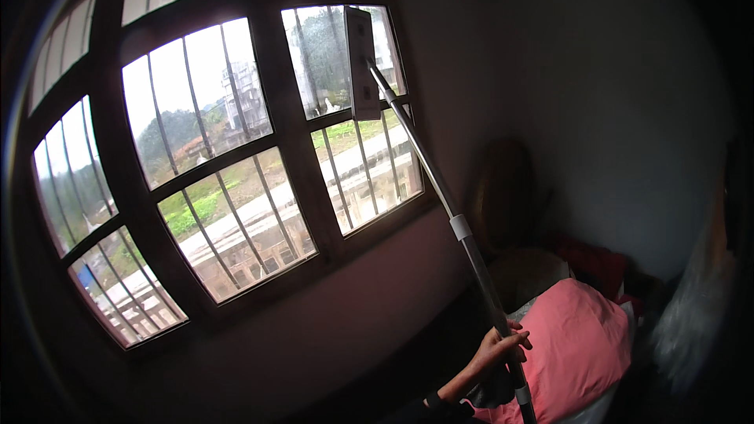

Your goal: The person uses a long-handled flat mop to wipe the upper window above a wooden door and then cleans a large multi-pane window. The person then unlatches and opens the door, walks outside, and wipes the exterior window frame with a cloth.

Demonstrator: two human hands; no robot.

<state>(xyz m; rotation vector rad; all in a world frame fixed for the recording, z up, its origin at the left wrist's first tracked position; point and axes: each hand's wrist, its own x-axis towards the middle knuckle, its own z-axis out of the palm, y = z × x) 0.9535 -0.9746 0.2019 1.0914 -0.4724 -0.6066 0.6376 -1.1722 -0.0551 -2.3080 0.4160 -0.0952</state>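
A long metal telescopic pole [433,174] with pale collars slants up from the bottom right toward the window. At its upper end is a flat rectangular mop head [361,65], seen over the upper right window pane [318,59]; whether it touches the glass cannot be told. One hand, which looks like my left hand [498,347], is wrapped around the lower pole, with a dark sleeve behind the wrist. My right hand is out of view.
The window's dark frame [268,59] divides several panes, with vertical bars [191,91] behind them. A pink cloth bundle [580,341] lies beside the pole. Clear plastic sheeting [686,312] hangs at the right, and a dark rounded object [503,194] stands in the corner.
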